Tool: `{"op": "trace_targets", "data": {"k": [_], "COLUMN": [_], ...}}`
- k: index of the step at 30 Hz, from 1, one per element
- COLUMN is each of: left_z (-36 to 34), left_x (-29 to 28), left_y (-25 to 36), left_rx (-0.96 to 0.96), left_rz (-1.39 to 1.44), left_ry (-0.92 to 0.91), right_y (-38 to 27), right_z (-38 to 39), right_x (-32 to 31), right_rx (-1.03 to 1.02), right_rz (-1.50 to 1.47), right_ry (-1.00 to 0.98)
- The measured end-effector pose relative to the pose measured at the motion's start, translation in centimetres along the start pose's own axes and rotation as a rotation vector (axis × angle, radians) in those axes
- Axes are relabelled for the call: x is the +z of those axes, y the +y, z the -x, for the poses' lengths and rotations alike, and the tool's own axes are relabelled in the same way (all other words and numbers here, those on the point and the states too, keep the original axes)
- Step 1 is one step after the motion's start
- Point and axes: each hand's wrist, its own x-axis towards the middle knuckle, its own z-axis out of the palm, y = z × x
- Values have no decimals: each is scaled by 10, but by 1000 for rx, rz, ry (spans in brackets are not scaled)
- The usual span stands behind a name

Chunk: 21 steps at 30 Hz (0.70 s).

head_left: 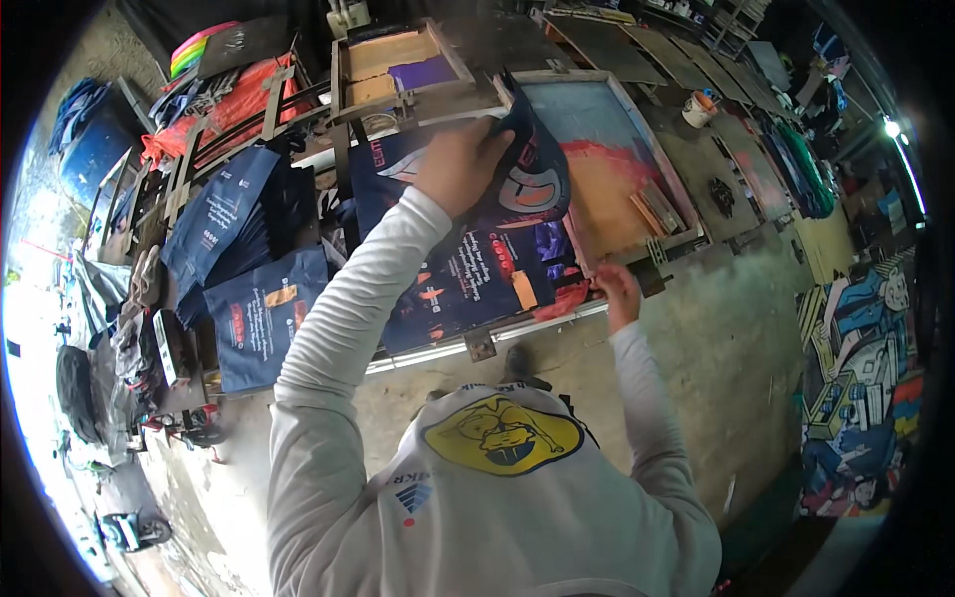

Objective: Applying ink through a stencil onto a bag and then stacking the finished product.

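Note:
My left hand (463, 164) is closed on the upper part of a navy printed fabric sheet (542, 164), whose right side is lifted and curls over. Below it lies another navy printed piece (468, 284) with white and red print and an orange patch, flat on the bench. My right hand (619, 294) is at the bench's front edge, fingers bent, beside a crumpled red cloth (562, 300) and the near corner of a wooden screen frame (686, 237). Whether something is between those fingers is too small to make out.
Stacks of navy printed pieces (224, 214) lie to the left, with one (264, 313) hanging at the front edge. A second wooden frame (463, 65) stands behind. At the right are a white bucket (699, 107) and a colourful printed sheet (856, 388).

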Motion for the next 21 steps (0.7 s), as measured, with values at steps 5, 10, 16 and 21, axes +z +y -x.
{"op": "trace_targets", "data": {"k": [5,10,16,21], "left_z": [-13,-9,20,96], "left_x": [4,-16,-50,-55], "left_y": [27,59,34,-42], "left_rx": [62,-44,-151,-434], "left_rz": [45,-5,170,184], "left_ry": [-6,-158,32,309], "right_y": [28,30,54,15], "right_z": [-17,-82,-132,-148], "right_x": [-11,-13,14,42], "right_rx": [190,330,-35,551], "right_rz": [-180,-337,-438,-755], "right_ry": [-68,-214,-449,-592]}}
